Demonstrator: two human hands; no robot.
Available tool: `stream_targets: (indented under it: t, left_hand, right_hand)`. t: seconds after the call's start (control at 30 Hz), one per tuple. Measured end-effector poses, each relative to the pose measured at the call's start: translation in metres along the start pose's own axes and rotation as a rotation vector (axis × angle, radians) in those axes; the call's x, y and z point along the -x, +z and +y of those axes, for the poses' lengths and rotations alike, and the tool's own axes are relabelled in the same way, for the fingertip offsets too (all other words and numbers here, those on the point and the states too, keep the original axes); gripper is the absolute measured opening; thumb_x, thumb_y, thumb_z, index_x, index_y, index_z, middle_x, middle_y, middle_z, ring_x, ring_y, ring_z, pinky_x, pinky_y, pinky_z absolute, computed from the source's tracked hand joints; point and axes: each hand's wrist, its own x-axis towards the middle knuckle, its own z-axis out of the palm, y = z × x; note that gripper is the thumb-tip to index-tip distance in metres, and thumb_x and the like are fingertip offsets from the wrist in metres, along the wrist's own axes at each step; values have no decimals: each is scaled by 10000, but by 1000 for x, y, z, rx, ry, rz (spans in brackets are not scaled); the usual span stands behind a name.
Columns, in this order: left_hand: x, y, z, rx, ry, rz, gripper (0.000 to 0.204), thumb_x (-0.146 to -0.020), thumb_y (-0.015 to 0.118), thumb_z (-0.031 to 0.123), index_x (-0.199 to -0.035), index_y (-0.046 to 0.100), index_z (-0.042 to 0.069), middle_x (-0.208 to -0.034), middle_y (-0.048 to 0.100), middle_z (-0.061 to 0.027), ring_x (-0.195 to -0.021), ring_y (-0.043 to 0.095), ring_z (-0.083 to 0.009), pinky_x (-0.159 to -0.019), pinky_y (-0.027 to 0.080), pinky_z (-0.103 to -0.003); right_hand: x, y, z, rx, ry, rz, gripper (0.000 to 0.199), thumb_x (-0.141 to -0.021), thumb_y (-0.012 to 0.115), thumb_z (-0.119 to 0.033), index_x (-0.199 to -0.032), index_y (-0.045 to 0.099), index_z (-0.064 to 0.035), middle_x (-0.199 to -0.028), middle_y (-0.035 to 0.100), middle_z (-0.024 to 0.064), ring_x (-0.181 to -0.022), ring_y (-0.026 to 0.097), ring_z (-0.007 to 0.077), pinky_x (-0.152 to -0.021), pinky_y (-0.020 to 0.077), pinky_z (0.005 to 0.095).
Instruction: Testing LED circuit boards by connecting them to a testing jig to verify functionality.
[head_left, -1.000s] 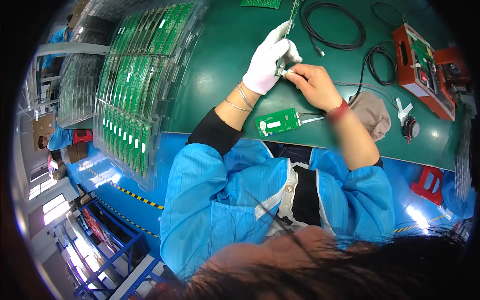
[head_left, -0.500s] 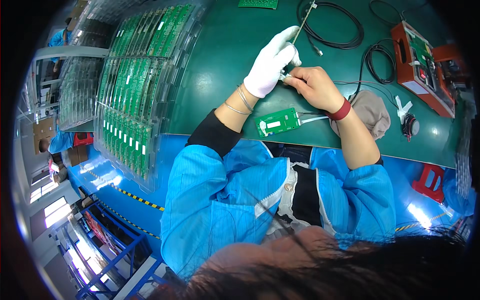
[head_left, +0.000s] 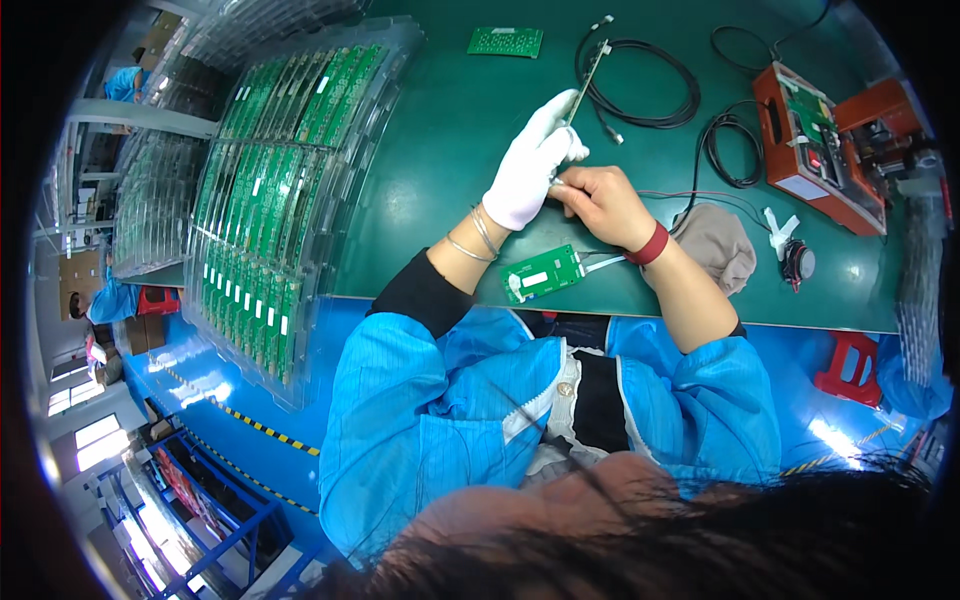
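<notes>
My left hand (head_left: 532, 165), in a white glove, grips a narrow green circuit board (head_left: 588, 78) that stands on edge and points away from me. My bare right hand (head_left: 598, 203), with a red band at the wrist, pinches at the board's near end, touching the gloved fingers. A second green circuit board (head_left: 543, 273) with a white connector and thin wires lies flat on the green table (head_left: 440, 160) just below both hands.
Clear trays holding several green boards (head_left: 270, 190) stand stacked at the left. A small green board (head_left: 505, 41) lies far ahead. Black coiled cables (head_left: 640, 85), an orange test fixture (head_left: 815, 150), a beige cloth (head_left: 720, 245) and a small black speaker (head_left: 797, 262) sit at the right.
The narrow board's far end has tilted a little to the right. Both hands stay together at its near end.
</notes>
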Motion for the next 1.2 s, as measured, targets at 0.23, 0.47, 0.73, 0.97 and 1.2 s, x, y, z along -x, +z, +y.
stream_targets:
  t: [0.23,0.47,0.73,0.97,1.2]
  left_hand:
    - [2,-22,22,-235,-83,-34,483,-941,463,99,-1418,436,21,-908,614,-72,-704,452,-97,-673,395,-195]
    - [2,-20,28,-313,-248,-222,460,-936,470,107,-1390,494,40,-916,654,-72,-647,419,-76,-604,375,-173]
    - [2,-21,30,-352,-273,-231,460,-930,487,123,-1384,506,52,-914,659,-54,-644,425,-86,-601,379,-178]
    - [-2,-24,44,-541,-240,-298,463,-911,507,99,-1367,519,24,-929,658,-87,-650,439,-92,-603,394,-186]
    - [5,-28,44,-694,-169,-298,426,-879,562,88,-1302,591,47,-997,674,-64,-728,527,-124,-680,454,-228]
  right_hand:
    - [-2,-30,-1,-66,49,412,186,-930,567,-113,-831,663,12,-676,616,36,-593,497,113,-595,439,249]
    - [1,-52,15,-238,159,482,233,-976,504,-148,-934,666,14,-790,636,40,-688,517,104,-706,485,259]
    - [-2,-49,15,-398,89,495,239,-971,499,-173,-950,674,-12,-764,595,20,-690,502,106,-694,470,251]
    - [4,-59,26,-300,170,341,227,-971,492,-157,-980,652,5,-840,616,30,-746,518,110,-729,475,253]
    - [6,-54,20,-96,199,326,201,-958,491,-133,-954,649,-9,-788,605,35,-703,510,104,-667,438,241]
